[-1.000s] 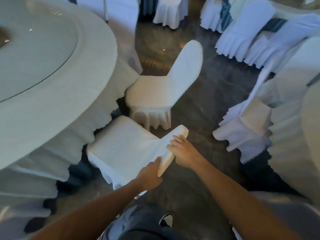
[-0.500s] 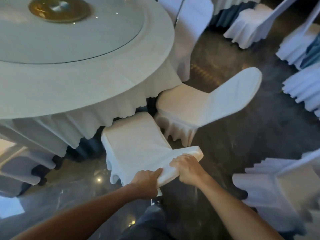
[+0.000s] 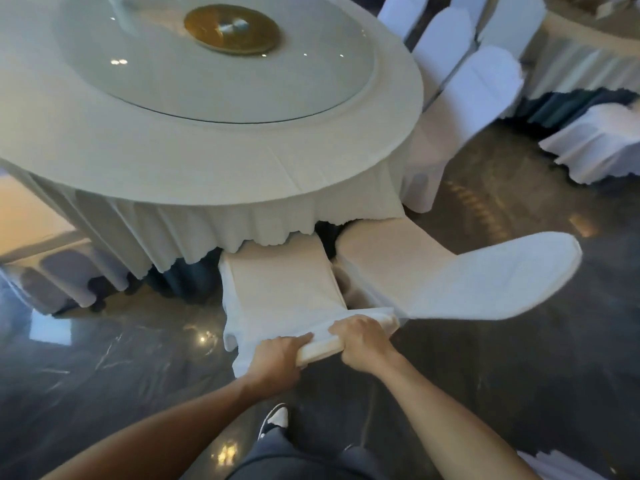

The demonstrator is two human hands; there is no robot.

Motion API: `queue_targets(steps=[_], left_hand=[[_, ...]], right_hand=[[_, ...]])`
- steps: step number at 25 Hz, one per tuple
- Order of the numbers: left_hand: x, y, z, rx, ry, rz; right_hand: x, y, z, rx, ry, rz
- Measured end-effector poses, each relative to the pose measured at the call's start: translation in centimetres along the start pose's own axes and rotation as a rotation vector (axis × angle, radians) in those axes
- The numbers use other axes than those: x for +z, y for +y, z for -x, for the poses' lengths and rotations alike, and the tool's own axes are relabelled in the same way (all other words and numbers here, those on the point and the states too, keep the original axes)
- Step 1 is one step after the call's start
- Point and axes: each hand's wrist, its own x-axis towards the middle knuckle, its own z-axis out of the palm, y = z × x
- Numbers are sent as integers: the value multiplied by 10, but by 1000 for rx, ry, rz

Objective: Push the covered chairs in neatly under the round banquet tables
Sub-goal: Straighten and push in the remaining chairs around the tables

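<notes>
A white-covered chair [image 3: 284, 289] stands in front of me with the front of its seat just under the skirt of the round banquet table [image 3: 194, 161]. My left hand [image 3: 277, 358] grips the left part of the chair's backrest top. My right hand [image 3: 363, 341] grips the backrest top just to the right of it. A second covered chair [image 3: 467, 282] sits immediately to the right, its seat front at the table skirt and its backrest angled out to the right.
A glass turntable with a gold centre [image 3: 232, 29] lies on the table. More covered chairs [image 3: 464, 84] stand at the table's far right. Another skirted table [image 3: 588, 50] is at top right. The dark polished floor [image 3: 519, 375] surrounds me; my shoe [image 3: 273, 420] is below the chair.
The chair has slid toward the table, its seat front now under the skirt. My view has swung round to face the table. Both hands kept their grip on the backrest.
</notes>
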Motion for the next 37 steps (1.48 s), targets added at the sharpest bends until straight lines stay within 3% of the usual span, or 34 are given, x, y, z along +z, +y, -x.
queue_targets(steps=[8, 15, 30, 34, 37], left_hand=[[8, 43, 5, -230, 160, -55], [34, 86, 39, -380, 193, 27], [-36, -29, -8, -451, 177, 26], [-41, -33, -10, -413, 183, 50], [-46, -30, -15, -399, 90, 118]], right_hand=[[-10, 33, -2, -267, -86, 11], [7, 59, 13, -508, -133, 79], [-25, -18, -90, -418, -147, 39], [-33, -12, -99, -460, -214, 43], [-38, 11, -99, -424, -265, 8]])
